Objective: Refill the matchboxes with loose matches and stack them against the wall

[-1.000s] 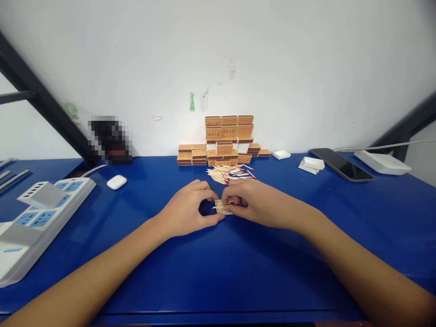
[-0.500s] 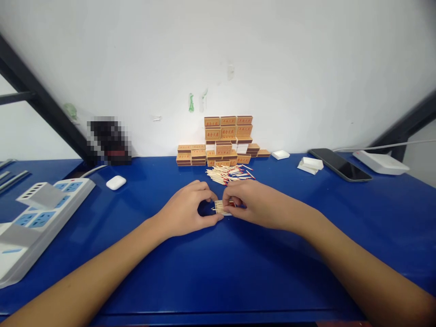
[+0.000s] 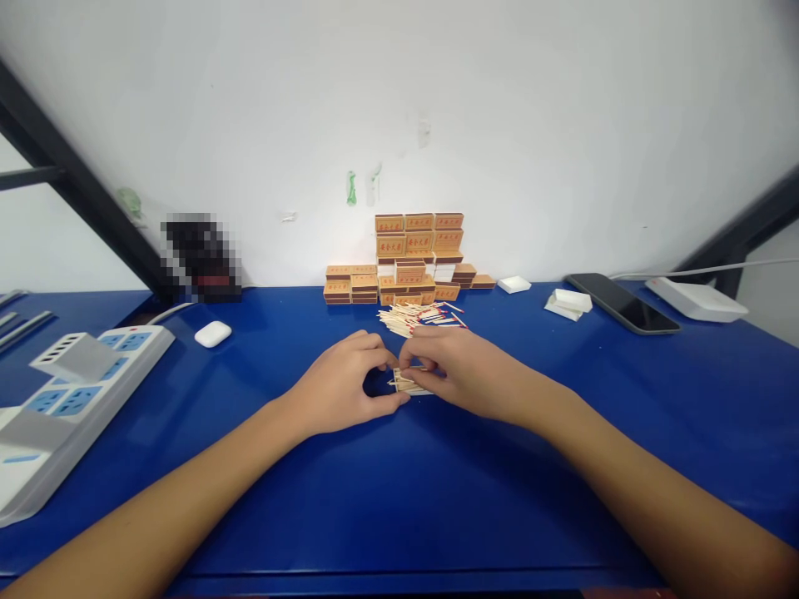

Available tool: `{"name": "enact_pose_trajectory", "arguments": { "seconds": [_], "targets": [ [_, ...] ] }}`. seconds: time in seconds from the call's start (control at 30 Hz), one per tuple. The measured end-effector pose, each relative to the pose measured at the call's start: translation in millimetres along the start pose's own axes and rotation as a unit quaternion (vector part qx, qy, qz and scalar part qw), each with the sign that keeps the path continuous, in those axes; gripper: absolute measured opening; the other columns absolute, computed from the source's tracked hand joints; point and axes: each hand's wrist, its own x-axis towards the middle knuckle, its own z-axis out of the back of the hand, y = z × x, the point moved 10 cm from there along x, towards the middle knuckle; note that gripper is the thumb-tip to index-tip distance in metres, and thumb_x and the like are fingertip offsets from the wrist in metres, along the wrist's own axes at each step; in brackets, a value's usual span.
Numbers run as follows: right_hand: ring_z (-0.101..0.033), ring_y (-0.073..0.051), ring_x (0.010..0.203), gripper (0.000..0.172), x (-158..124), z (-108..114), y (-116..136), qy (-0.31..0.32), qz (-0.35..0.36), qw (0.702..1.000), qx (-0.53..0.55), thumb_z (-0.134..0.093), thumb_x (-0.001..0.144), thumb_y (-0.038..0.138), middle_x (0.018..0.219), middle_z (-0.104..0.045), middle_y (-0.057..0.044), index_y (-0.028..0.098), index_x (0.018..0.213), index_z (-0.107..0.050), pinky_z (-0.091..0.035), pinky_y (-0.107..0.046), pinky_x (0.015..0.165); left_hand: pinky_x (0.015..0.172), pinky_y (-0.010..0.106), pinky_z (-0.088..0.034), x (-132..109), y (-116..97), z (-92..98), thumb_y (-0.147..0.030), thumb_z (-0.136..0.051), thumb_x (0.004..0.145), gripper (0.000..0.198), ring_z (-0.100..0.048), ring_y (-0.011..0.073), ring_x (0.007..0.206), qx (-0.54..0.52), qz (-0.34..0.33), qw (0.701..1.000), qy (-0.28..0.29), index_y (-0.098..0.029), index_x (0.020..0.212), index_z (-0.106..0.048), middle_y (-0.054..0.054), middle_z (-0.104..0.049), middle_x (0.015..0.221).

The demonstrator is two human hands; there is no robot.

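Note:
A small open matchbox tray [image 3: 422, 393] lies on the blue table, filled with pale matchsticks [image 3: 409, 385]. My left hand [image 3: 346, 383] grips its left end, fingers on the far side and thumb on the near side. Over the tray, my right hand [image 3: 455, 366] is closed in a pinch on matchsticks at the left end; its palm and fingers hide the tray's right part. One or two sticks poke past the left edge. Just beyond my hands lies a loose heap of red-tipped matches [image 3: 405, 318].
Stacked matchboxes [image 3: 405, 244] stand against the white wall. White trays [image 3: 513, 284], a phone [image 3: 624, 303] and a white device [image 3: 696, 299] are at the right. At the left are a power strip [image 3: 134, 359] and a white earphone case [image 3: 213, 334].
My right hand has shifted slightly left along the tray, its pinched fingertips now nearer the left end of the sticks. My left hand and the tray stay in place.

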Motion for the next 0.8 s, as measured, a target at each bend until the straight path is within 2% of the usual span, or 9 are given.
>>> {"name": "enact_pose_trajectory", "arguments": {
  "seconds": [0.27, 0.4, 0.57, 0.8],
  "targets": [
    [-0.059, -0.016, 0.083, 0.015, 0, -14, 8, 0.031, 0.025, 0.999, 0.030, -0.060, 0.099, 0.017, 0.092, -0.066, -0.004, 0.018, 0.084, -0.063, -0.041, -0.029, 0.075, 0.078, 0.037, -0.048, 0, 0, -0.9, -0.039, -0.076, 0.088, 0.025, -0.057, 0.0221, 0.088, 0.013, -0.006, 1.000, 0.000, -0.018, 0.089, -0.063, 0.004, -0.063, 0.090],
    [-0.056, -0.015, 0.078, 0.012, 2, -8, 6, 0.011, 0.000, 0.998, 0.054, -0.061, 0.098, 0.019, 0.090, -0.065, -0.003, 0.018, 0.086, -0.062, -0.040, -0.028, 0.070, 0.078, 0.037, -0.048, 0, 0, -2.5, -0.039, -0.075, 0.089, 0.024, -0.057, 0.0225, 0.088, 0.014, -0.008, 1.000, 0.003, -0.018, 0.089, -0.064, 0.004, -0.063, 0.089],
    [-0.052, -0.014, 0.072, 0.011, 1, 13, 4, -0.041, -0.015, 0.996, 0.076, -0.059, 0.098, 0.022, 0.076, -0.058, 0.001, 0.019, 0.088, -0.064, -0.038, -0.028, 0.066, 0.079, 0.038, -0.049, 0, 1, -1.0, -0.044, -0.075, 0.090, 0.027, -0.058, 0.0233, 0.089, 0.020, 0.001, 1.000, 0.000, -0.018, 0.091, -0.067, 0.005, -0.064, 0.090],
    [-0.051, -0.014, 0.071, 0.012, -1, 5, -1, -0.002, -0.023, 1.000, 0.019, -0.061, 0.097, 0.022, 0.081, -0.063, -0.001, 0.019, 0.086, -0.064, -0.034, -0.028, 0.064, 0.078, 0.037, -0.049, 0, 0, -0.6, -0.043, -0.075, 0.090, 0.026, -0.058, 0.0226, 0.089, 0.025, -0.005, 1.000, -0.003, -0.019, 0.095, -0.068, 0.004, -0.065, 0.091]
  ]
}}
